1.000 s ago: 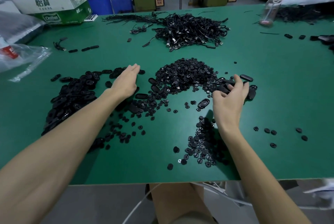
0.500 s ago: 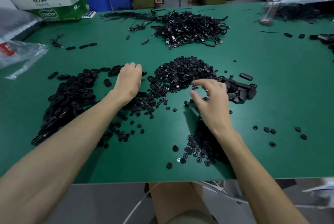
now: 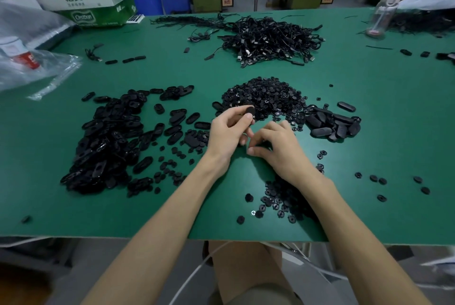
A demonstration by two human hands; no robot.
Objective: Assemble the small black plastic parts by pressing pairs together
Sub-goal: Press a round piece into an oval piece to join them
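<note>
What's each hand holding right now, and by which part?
The left hand pinches a black part by its lower end, between thumb and fingers. The right hand is curled; whether it holds anything cannot be told.

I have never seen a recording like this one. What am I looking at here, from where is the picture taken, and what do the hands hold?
There is no machine here. A person works with two bare hands, and the single picture comes from a camera worn on the head, looking forward and down. On the green table there is a pile of oval black parts on the left, a heap of small round black parts in the middle, and a tangle of black cables farther back. The left hand pinches one black part above the table. The right hand is beside it with curled fingers. Whether it holds a small part is hidden.
</note>
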